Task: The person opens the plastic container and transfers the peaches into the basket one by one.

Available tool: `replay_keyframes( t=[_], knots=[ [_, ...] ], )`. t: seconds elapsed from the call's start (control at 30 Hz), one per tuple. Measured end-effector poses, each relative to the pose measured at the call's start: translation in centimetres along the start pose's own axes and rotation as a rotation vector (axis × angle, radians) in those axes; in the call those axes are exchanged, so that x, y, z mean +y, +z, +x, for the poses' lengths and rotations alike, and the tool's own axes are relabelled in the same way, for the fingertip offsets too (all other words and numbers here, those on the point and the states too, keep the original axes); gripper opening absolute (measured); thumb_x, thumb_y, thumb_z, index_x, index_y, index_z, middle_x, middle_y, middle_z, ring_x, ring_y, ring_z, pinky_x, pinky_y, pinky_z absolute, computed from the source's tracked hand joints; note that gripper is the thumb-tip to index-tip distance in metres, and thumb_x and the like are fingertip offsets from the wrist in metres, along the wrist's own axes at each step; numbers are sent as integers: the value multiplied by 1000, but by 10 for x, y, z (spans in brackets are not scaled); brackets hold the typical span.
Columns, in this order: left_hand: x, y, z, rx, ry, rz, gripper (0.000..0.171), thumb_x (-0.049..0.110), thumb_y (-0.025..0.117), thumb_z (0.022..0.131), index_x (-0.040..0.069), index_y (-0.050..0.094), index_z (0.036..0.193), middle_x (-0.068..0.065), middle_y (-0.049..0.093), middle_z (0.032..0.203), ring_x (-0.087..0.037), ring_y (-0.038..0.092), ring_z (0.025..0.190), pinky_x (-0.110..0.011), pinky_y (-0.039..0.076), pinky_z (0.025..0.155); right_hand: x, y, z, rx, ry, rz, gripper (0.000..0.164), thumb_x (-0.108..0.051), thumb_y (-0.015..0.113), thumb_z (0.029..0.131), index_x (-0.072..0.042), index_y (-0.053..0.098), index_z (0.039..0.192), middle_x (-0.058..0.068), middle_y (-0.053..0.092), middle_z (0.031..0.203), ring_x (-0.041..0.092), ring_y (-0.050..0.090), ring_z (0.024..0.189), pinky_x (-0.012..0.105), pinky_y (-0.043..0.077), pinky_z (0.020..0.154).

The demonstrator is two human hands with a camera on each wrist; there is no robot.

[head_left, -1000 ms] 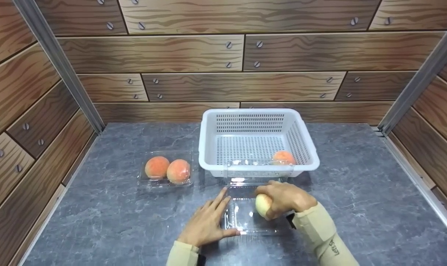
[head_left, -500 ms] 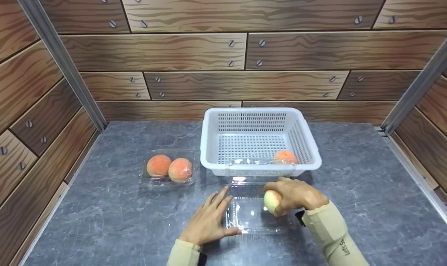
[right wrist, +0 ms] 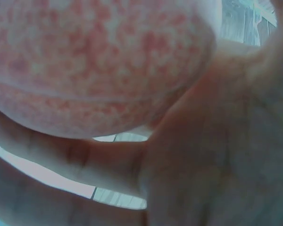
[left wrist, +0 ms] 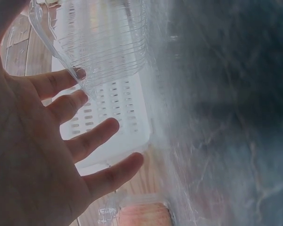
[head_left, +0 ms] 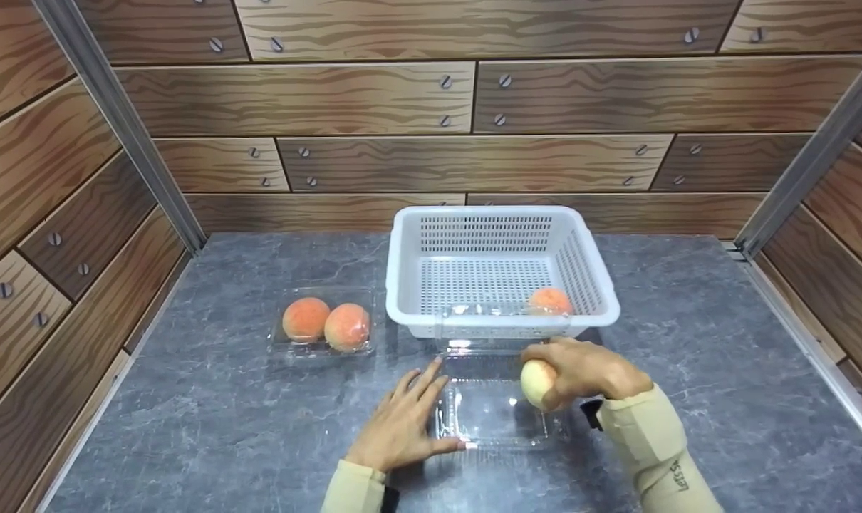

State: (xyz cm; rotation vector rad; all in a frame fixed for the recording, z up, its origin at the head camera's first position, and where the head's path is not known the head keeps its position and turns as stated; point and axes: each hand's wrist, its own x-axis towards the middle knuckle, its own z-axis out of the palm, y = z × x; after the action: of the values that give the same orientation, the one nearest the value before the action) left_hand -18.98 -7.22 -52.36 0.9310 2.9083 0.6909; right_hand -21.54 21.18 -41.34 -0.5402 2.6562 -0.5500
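My right hand (head_left: 588, 370) grips a peach (head_left: 538, 385) over the right part of an open clear plastic clamshell box (head_left: 488, 413). In the right wrist view the peach (right wrist: 104, 61) fills the upper left, with its crease showing and fingers passing beneath it. At the box's left side my left hand (head_left: 399, 427) is spread, its thumb at the near left corner and its fingertips along the left edge. The left wrist view shows straight, parted fingers (left wrist: 96, 139), two of them against the clear plastic rim (left wrist: 61, 52). The box's raised lid (head_left: 502, 324) overlaps the basket.
Behind the box stands a white perforated basket (head_left: 395, 278) with one peach (head_left: 551, 301) in its near right corner. To the left, another clear box (head_left: 317, 292) holds two peaches (head_left: 305, 320). Wood-patterned walls (head_left: 374, 100) close off the back and both sides of the grey tabletop (head_left: 210, 427).
My right hand has moved to the right with the peach, from the middle of the box toward its right side. The left hand stays in place at the box.
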Motion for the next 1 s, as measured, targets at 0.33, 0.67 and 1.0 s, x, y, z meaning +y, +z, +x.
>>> replay_keyframes(
  t=[0.33,0.67,1.0],
  knots=[
    [0,0,1,-12,-11,0,98,65,71,82,4,42,153,-9,19,168,-45,33,143,-69,34,109,8,-6,-5,13,-3,8,62,-11,84,63,-15,68,123,13,60,112,27,59,90,51,56,73],
    [1,-1,0,-6,0,30,98,66,70,83,3,42,153,-9,20,168,-44,36,142,-64,33,113,17,-10,-8,11,-38,46,63,-8,84,64,-12,68,125,14,63,113,26,60,91,49,57,75],
    [2,-1,0,-21,-8,44,102,67,68,84,3,36,156,-10,19,167,-45,34,143,-64,32,114,25,-17,-12,17,-7,45,66,-11,83,64,-7,65,128,13,63,111,26,59,91,47,55,75]
  ],
)
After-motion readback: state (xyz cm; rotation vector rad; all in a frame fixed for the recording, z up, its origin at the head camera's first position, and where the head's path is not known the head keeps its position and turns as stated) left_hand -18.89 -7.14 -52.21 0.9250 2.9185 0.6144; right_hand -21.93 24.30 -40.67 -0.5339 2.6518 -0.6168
